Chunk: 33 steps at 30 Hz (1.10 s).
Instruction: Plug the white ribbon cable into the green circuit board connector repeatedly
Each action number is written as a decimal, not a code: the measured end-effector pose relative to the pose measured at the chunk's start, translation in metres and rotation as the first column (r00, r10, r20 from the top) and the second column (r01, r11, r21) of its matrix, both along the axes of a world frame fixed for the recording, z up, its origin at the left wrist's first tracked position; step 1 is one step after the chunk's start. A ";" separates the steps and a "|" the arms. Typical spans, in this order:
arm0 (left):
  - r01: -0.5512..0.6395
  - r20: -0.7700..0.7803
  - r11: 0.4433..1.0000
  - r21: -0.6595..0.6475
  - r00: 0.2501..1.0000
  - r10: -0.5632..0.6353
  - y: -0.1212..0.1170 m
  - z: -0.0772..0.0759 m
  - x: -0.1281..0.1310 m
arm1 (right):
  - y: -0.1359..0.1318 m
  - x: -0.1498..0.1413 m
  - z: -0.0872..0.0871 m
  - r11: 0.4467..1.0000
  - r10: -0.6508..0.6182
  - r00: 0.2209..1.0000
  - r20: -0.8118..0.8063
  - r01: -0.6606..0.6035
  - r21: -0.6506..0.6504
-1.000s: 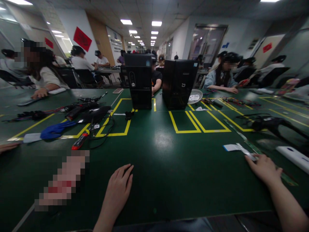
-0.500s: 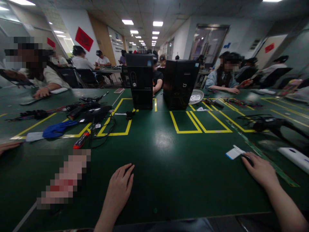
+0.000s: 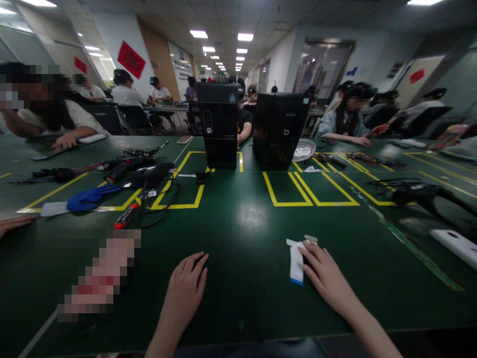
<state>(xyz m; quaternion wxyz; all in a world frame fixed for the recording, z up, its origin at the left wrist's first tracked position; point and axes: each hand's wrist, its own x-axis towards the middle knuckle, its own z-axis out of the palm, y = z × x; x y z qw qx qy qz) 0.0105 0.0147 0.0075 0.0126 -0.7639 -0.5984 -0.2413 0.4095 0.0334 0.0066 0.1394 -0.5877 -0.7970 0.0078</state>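
Observation:
My left hand (image 3: 184,288) lies flat on the green table (image 3: 246,233) near its front edge, fingers together and stretched out, holding nothing. My right hand (image 3: 323,272) rests on the table right of centre, fingers extended, its fingertips on a small white strip with a blue end (image 3: 296,261) and a small metal-looking piece (image 3: 310,238) just beyond it. Whether the fingers pinch the strip or only press on it is not clear.
Two black computer towers (image 3: 218,124) (image 3: 278,129) stand beyond yellow taped boxes (image 3: 286,191). A red-handled screwdriver (image 3: 126,216), blue cloth (image 3: 89,198) and black cables (image 3: 149,174) lie left. A white device (image 3: 456,245) and black gear (image 3: 413,191) lie right. Other people sit around.
My right hand has slid left and toward me across the table, dragging the white strip from the far right to just right of centre. My left hand has stayed put.

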 end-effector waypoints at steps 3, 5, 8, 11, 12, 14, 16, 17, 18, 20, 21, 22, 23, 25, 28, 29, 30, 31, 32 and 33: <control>-0.005 -0.009 1.000 -0.008 1.000 0.005 0.000 0.000 0.000 | -0.010 -0.058 0.010 0.986 0.135 0.991 -0.013 -0.136 -0.097; -0.008 -0.006 1.000 -0.007 1.000 0.008 0.000 0.000 -0.001 | -0.016 -0.092 0.016 0.960 0.223 0.974 -0.048 -0.228 -0.162; -0.005 0.010 1.000 0.005 1.000 0.005 0.000 -0.001 -0.001 | -0.024 -0.131 0.024 0.912 0.322 0.940 -0.116 -0.340 -0.228; -0.007 0.020 1.000 0.011 1.000 0.006 0.000 -0.002 -0.002 | -0.027 -0.154 0.028 0.872 0.377 0.910 -0.172 -0.411 -0.265; -0.005 0.019 1.000 0.010 1.000 0.004 0.001 -0.003 -0.003 | -0.028 -0.158 0.028 0.860 0.391 0.902 -0.184 -0.429 -0.276; 0.002 0.012 1.000 0.008 1.000 -0.002 0.001 -0.005 -0.003 | -0.028 -0.161 0.029 0.842 0.411 0.889 -0.201 -0.455 -0.289; 0.004 0.007 1.000 0.009 1.000 -0.004 0.001 -0.006 -0.004 | -0.027 -0.161 0.029 0.836 0.421 0.884 -0.205 -0.466 -0.290; 0.005 0.006 1.000 0.010 1.000 -0.005 0.002 -0.006 -0.004 | -0.027 -0.160 0.029 0.835 0.427 0.881 -0.203 -0.471 -0.286; 0.005 0.007 1.000 0.013 1.000 -0.005 0.002 -0.007 -0.004 | -0.028 -0.159 0.029 0.835 0.434 0.879 -0.199 -0.475 -0.278; 0.005 0.011 1.000 0.017 1.000 -0.005 0.002 -0.007 -0.004 | -0.030 -0.157 0.031 0.835 0.454 0.871 -0.189 -0.490 -0.252; 0.004 0.010 1.000 0.017 1.000 -0.004 0.002 -0.007 -0.004 | -0.031 -0.156 0.031 0.841 0.457 0.870 -0.184 -0.490 -0.230; 0.003 0.008 1.000 0.016 1.000 -0.003 0.001 -0.006 -0.004 | -0.033 -0.154 0.031 0.852 0.451 0.874 -0.179 -0.482 -0.204; -0.001 0.005 1.000 0.012 1.000 0.001 0.001 -0.006 -0.004 | -0.034 -0.152 0.030 0.870 0.435 0.884 -0.172 -0.462 -0.174; -0.014 -0.005 1.000 -0.001 1.000 0.014 0.001 -0.006 -0.004 | -0.034 -0.141 0.026 0.916 0.368 0.918 -0.151 -0.386 -0.114; -0.027 -0.016 0.999 -0.024 1.000 0.027 0.000 -0.006 -0.004 | -0.026 -0.103 0.013 0.985 0.169 0.981 -0.096 -0.171 -0.022; -0.028 -0.018 0.999 -0.030 0.999 0.027 0.000 -0.005 -0.004 | -0.021 -0.084 0.008 0.997 0.073 0.994 -0.078 -0.072 0.016; -0.026 -0.019 0.999 -0.033 0.999 0.026 0.000 -0.005 -0.004 | -0.016 -0.062 0.003 0.998 -0.028 0.998 -0.061 0.031 0.055; -0.027 -0.020 0.999 -0.033 0.999 0.026 0.000 -0.005 -0.004 | -0.011 -0.037 -0.001 0.986 -0.136 0.990 -0.042 0.139 0.090; -0.027 -0.021 0.999 -0.031 0.999 0.026 0.001 -0.005 -0.004 | -0.006 -0.011 -0.003 0.962 -0.242 0.970 -0.022 0.243 0.128; -0.027 -0.023 0.999 -0.031 0.999 0.026 0.001 -0.005 -0.004 | -0.003 0.016 -0.004 0.924 -0.354 0.935 -0.002 0.350 0.153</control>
